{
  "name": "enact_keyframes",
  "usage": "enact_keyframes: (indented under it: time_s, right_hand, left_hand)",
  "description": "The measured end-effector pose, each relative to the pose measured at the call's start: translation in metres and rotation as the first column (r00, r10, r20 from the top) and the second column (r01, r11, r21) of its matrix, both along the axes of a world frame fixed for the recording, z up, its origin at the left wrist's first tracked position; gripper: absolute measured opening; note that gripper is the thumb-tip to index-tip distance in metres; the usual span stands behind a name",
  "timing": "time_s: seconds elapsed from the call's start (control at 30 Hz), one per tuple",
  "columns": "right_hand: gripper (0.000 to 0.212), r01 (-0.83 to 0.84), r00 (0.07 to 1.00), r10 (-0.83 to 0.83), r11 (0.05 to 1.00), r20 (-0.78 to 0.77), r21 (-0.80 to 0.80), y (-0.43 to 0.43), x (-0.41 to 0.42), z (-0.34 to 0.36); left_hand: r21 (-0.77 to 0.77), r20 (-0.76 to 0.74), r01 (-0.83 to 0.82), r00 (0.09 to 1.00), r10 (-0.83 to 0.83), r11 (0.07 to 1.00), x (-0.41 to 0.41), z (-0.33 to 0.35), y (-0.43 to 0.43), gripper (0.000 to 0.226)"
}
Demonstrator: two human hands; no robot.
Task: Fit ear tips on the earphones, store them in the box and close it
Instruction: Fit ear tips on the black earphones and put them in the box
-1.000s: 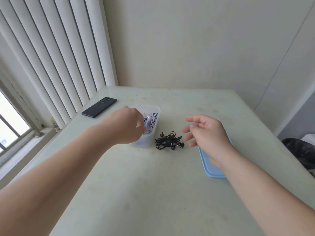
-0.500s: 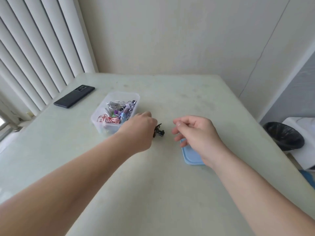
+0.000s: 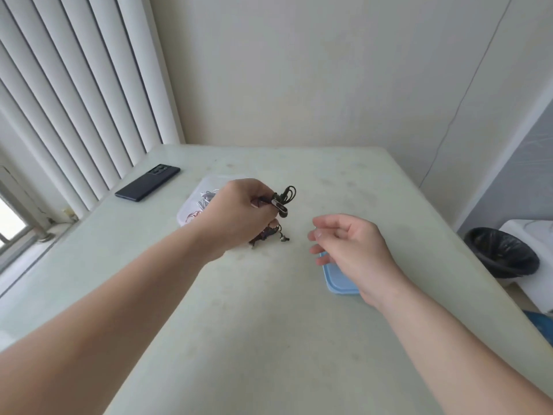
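While the left hand (image 3: 236,215) pinches the black earphones (image 3: 280,206) beside the box (image 3: 191,206), the right hand (image 3: 351,245) hovers relaxed, empty.

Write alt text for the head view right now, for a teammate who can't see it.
The left hand grips tangled black earphones over a pale table, a clear box of cords behind it. The right hand hovers open above a blue lid; a phone lies far left.

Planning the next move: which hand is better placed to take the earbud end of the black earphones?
Probably the right hand: it is open and empty beside the earphones, which the left hand grips.
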State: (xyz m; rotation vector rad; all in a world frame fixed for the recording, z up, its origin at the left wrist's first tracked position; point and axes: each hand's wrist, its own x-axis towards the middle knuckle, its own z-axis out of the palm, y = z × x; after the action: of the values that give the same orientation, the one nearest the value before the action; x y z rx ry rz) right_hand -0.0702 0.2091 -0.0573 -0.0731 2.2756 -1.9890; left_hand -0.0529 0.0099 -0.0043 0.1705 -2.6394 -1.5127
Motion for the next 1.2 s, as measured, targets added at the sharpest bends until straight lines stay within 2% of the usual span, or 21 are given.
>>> enact_keyframes:
  time_s: [0.07, 0.2, 0.27, 0.37, 0.47, 0.6, 0.73, 0.83, 0.93, 1.03, 1.13, 1.2]
  right_hand:
    - [0.032, -0.068, 0.998, 0.067, 0.996, -0.010, -0.055, -0.003, 0.005, 0.005]
    - [0.046, -0.216, 0.976, 0.218, 0.961, -0.007, -0.172, -0.007, 0.015, 0.008]
    - [0.039, -0.199, 0.980, 0.201, 0.966, -0.005, -0.167, -0.005, 0.021, 0.005]
    - [0.024, -0.166, 0.986, 0.165, 0.978, -0.017, -0.126, 0.002, 0.027, -0.003]
    - [0.018, -0.135, 0.991, 0.133, 0.987, -0.034, -0.088, 0.007, 0.024, -0.009]
    - [0.017, -0.061, 0.998, 0.058, 0.991, -0.029, -0.121, 0.015, 0.007, -0.011]
    - [0.020, -0.166, 0.985, 0.159, 0.978, -0.063, -0.124, 0.020, 0.001, -0.016]
    - [0.024, -0.189, 0.979, 0.175, 0.970, -0.101, -0.152, 0.023, 0.003, -0.021]
    - [0.025, -0.147, 0.978, 0.139, 0.988, -0.153, -0.038, 0.024, -0.001, -0.022]
    - [0.037, -0.083, 0.985, 0.086, 0.996, -0.147, 0.027, 0.023, 0.001, -0.026]
    - [0.033, -0.049, 0.992, 0.049, 0.999, -0.117, 0.006, 0.023, 0.005, -0.028]
    - [0.026, -0.040, 0.994, 0.041, 0.999, -0.100, 0.005, 0.023, 0.008, -0.028]
  left_hand:
    - [0.234, 0.046, 0.042, 0.998, -0.054, 0.971, 0.009, 0.000, 0.000, 0.017]
    - [0.329, 0.075, 0.134, 0.983, -0.167, 0.935, 0.021, -0.014, 0.007, 0.038]
    - [0.420, 0.089, 0.139, 0.977, -0.194, 0.897, 0.026, -0.026, 0.013, 0.030]
    - [0.458, 0.090, 0.139, 0.975, -0.201, 0.878, 0.029, -0.044, 0.021, 0.020]
    - [0.507, 0.093, 0.155, 0.968, -0.232, 0.848, 0.027, -0.055, 0.029, 0.021]
    - [0.671, 0.115, 0.109, 0.962, -0.249, 0.733, 0.016, -0.060, 0.038, 0.026]
    - [0.739, 0.112, 0.079, 0.965, -0.237, 0.669, 0.005, -0.072, 0.043, 0.023]
    - [0.772, 0.079, 0.117, 0.958, -0.276, 0.625, 0.002, -0.080, 0.045, 0.012]
    - [0.716, 0.048, 0.188, 0.948, -0.316, 0.673, -0.001, -0.084, 0.045, 0.019]
    - [0.680, 0.057, 0.194, 0.947, -0.316, 0.707, -0.001, -0.089, 0.043, 0.022]
    - [0.711, 0.057, 0.179, 0.949, -0.309, 0.680, 0.000, -0.093, 0.038, 0.027]
    - [0.731, 0.053, 0.183, 0.945, -0.323, 0.657, 0.001, -0.093, 0.037, 0.019]
